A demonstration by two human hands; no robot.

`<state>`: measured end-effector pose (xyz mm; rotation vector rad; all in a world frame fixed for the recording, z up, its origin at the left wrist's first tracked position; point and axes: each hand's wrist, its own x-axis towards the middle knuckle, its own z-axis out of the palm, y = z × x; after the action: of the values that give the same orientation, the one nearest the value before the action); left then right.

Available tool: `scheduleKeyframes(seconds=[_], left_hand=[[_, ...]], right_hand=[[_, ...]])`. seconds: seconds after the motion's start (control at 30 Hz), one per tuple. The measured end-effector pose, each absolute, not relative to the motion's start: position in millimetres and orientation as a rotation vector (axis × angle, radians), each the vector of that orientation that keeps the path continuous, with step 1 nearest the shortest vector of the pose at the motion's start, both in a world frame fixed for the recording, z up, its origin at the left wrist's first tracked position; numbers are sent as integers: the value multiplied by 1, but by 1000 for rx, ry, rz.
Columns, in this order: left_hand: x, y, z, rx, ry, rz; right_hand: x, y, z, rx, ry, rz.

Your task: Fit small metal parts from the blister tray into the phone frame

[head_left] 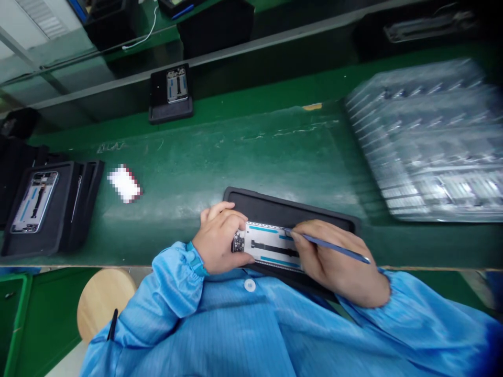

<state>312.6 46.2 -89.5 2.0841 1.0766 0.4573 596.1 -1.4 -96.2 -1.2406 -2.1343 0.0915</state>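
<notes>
**A:** What sits nearest the person?

**B:** A flat black rectangular tray [275, 207] lies on the green work surface [236, 152], at its near edge. In the tray rests an open phone chassis, silver-white with light blue strips and a dark ribbon down its middle [271, 245]. It lies lengthwise, left to right, between the two hands.

**A:** And the hands?

**B:** The left hand [218, 238], coming out of a light blue smock sleeve [173, 272], is curled over the chassis's left end, fingers bent and pressing on it, thumb along its near edge. The right hand [338, 262] covers the right end. Its fingers are closed narrowly around a slim blue pen-like tool [334, 247], whose tip points left onto the upper part of the chassis. Whether the tip touches cannot be told.

**A:** What else is there?

**B:** Far left, another black tray [58, 209] holds a similar open chassis [34, 201]. Near it lies a small white card with a red edge, blurred out [124, 183]. Farther back, a third small black tray with a chassis [171, 94] rests beyond the green surface. To the right, a stack of clear plastic blister trays [428, 141] appears blurred. Lower left, below the bench edge, shows a round pale wooden stool seat [104, 298].
</notes>
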Motion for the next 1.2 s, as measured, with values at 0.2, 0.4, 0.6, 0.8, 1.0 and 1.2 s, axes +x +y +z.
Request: scheduleKeyframes(seconds=[0.2,0.4,0.6,0.8,1.0,1.2], left_hand=[[313,46,-91,2083,1075,452],[311,45,-92,2098,1060,494],[312,46,-90,2096,1073,480],[312,46,-90,2098,1057,490],[311,46,-90,2089,1064,475],[310,46,-92,2110,1045,514]], right_hand=[[608,3,-89,-1347,-2082,302],[618,7,-83,-1306,-2061,412],[616,6,-88,-1282,-2113,351],[610,0,-89,-1197,-2159,239],[612,2,-86,-1265,-2154,262],[614,6,-83,-1322,-2073,442]])
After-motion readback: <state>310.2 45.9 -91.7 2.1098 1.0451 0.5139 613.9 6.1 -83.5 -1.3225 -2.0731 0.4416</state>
